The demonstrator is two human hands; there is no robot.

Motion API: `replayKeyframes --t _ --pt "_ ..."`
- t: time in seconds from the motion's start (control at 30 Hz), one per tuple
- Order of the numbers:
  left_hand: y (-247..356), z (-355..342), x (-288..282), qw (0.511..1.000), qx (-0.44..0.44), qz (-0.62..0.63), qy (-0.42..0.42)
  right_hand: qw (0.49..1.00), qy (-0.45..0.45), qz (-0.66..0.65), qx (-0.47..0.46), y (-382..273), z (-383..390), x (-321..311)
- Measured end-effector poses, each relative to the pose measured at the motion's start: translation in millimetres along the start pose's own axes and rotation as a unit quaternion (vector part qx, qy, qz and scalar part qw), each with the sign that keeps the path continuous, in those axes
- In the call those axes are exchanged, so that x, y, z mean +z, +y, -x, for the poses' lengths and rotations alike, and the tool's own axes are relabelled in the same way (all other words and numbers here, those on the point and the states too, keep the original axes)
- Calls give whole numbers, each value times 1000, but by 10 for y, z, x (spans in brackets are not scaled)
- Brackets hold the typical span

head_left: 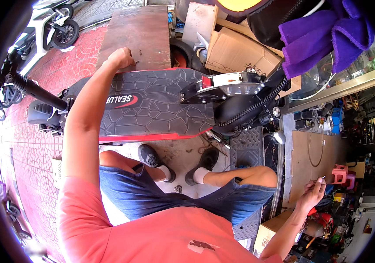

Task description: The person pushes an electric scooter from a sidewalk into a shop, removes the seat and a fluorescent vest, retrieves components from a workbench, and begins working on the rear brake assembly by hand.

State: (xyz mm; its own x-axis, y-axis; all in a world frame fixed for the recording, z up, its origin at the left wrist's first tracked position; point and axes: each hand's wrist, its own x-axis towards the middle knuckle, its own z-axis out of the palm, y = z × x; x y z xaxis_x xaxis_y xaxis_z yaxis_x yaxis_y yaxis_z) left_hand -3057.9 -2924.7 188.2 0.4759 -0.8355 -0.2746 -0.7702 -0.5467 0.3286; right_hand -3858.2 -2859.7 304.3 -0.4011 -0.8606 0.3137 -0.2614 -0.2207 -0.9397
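A black electric scooter point(152, 105) with red edges lies across in front of my knees, its deck patterned like cracked stone. My left arm reaches over the deck. Beyond its far edge, my left hand point(121, 59) is closed with the fingers pointing down at a brown wooden board point(141, 28); what they hold, if anything, is too small to make out. A small dark piece point(140, 52) lies on the board beside these fingers. Out to the right, my right hand point(312, 195) is raised with its fingertips pinched on a small thin pale stick point(323, 178).
Cardboard boxes point(242, 52) and a purple cloth point(314, 39) are at the far right. The scooter's folding joint point(222, 85) and rear wheel lie to the right of the deck. A pink stool point(343, 175) stands beyond my right hand. Parked motorbikes point(47, 30) stand far left on red paving.
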Motion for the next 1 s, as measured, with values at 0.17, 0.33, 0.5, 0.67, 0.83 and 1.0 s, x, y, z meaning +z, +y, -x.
replayKeyframes --t 0.17,0.33,0.5,0.67,0.83,1.0 --pt "-206 -281 155 995 37 -95 18 997 -19 -68 1 -78 294 296" --pt "335 177 48 968 107 186 126 974 -82 -182 109 -371 856 1095" --pt "1575 2237 108 838 328 436 -7 900 -357 -207 141 -434 1506 2054" --pt "2115 3180 612 814 373 437 84 815 -391 -366 222 -305 1754 2403" --pt "2354 3291 899 804 430 362 196 856 -322 -342 217 -316 1719 2125" --pt "2848 3537 1029 790 518 232 232 853 -235 -393 249 -213 1440 1687"
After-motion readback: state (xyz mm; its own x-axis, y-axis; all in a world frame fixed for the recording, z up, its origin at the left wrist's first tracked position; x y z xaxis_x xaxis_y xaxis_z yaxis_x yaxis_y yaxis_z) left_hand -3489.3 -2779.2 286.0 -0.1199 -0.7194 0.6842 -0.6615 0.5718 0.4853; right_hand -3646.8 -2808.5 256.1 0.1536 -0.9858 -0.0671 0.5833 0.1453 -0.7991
